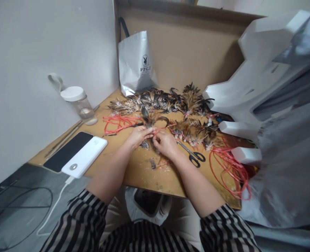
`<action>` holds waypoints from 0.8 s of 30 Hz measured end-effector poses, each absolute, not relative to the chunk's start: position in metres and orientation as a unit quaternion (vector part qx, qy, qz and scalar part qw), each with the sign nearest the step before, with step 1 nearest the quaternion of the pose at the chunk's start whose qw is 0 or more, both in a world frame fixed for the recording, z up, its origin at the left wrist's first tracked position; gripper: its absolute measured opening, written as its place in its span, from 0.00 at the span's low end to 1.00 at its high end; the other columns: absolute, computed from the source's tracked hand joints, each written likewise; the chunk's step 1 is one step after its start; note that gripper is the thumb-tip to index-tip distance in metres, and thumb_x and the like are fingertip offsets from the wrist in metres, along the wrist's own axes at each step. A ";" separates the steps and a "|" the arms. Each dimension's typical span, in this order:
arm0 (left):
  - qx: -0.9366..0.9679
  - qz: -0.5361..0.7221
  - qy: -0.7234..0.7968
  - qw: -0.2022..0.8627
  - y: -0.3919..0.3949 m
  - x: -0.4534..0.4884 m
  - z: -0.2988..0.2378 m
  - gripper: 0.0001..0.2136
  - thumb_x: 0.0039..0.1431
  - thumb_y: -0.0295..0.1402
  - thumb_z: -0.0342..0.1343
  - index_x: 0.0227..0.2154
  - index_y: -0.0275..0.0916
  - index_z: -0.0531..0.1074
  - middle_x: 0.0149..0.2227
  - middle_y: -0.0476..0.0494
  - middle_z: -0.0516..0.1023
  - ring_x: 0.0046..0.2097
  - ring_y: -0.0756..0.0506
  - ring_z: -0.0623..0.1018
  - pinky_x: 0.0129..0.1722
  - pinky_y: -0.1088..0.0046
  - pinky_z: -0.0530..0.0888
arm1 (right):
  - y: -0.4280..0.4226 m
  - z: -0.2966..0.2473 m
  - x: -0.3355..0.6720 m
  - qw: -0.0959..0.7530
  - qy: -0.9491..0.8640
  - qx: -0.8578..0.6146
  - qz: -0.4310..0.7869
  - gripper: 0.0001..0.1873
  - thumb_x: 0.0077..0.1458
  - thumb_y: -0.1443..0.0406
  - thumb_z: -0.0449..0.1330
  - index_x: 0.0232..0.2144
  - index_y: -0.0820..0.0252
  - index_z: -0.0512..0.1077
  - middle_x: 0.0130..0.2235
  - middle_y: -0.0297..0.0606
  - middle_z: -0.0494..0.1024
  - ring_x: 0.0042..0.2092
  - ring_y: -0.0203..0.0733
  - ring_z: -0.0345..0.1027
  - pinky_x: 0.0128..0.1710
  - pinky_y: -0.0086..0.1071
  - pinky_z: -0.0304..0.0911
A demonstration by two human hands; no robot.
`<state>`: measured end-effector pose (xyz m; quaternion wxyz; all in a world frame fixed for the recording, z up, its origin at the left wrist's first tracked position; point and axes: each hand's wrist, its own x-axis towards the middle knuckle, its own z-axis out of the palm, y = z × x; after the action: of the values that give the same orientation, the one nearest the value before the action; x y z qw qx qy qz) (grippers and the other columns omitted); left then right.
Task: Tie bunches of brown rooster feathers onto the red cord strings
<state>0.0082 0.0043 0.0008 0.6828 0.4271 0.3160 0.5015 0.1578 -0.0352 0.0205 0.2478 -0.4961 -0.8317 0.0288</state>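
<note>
My left hand (139,135) and my right hand (165,143) meet at the middle of a wooden table (149,175). Both pinch a small bundle of brown feathers (149,140) together with a red string (163,128) that runs off to the right. Fingers of both hands are curled shut around the bundle. A long heap of brown and black feathers (167,101) lies just beyond the hands. Black-handled scissors (194,155) rest on the table right beside my right wrist.
Loose red strings (230,168) pile at the right, more red strings (116,123) at the left. A white power bank (84,156) lies on a black phone (65,151). A lidded jar (78,101), a silver bag (136,63) and white foam pieces (246,155) ring the table.
</note>
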 end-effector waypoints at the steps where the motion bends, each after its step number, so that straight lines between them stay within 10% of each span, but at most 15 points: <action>1: 0.428 0.500 0.323 0.680 0.005 0.009 0.000 0.11 0.42 0.34 0.62 0.28 0.31 0.74 0.38 0.36 0.76 0.38 0.47 0.75 0.42 0.71 0.69 | -0.036 0.021 0.158 0.244 -0.837 -0.489 0.029 0.07 0.51 0.67 0.50 0.25 0.59 0.67 0.31 0.37 0.70 0.31 0.35 0.62 0.31 0.27 0.52; 11: 0.404 0.514 0.319 0.686 0.007 0.010 -0.005 0.10 0.40 0.32 0.63 0.23 0.30 0.72 0.30 0.39 0.77 0.33 0.49 0.75 0.39 0.70 0.70 | -0.039 0.025 0.158 0.282 -0.838 -0.461 0.072 0.08 0.50 0.66 0.51 0.25 0.60 0.68 0.31 0.37 0.71 0.31 0.34 0.61 0.32 0.26 0.53; 24: 0.412 0.518 0.310 0.682 0.004 0.013 0.000 0.08 0.43 0.30 0.62 0.25 0.29 0.74 0.24 0.39 0.76 0.25 0.51 0.74 0.24 0.78 0.69 | -0.015 0.009 0.166 0.548 -0.463 -0.465 0.518 0.14 0.38 0.57 0.62 0.26 0.62 0.71 0.15 0.26 0.64 0.17 0.28 0.51 0.17 0.25 0.50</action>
<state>0.0126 0.0043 0.0003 0.6817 0.4125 0.3105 0.5184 0.1661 -0.0147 0.0090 0.5478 -0.4654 -0.4634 0.5182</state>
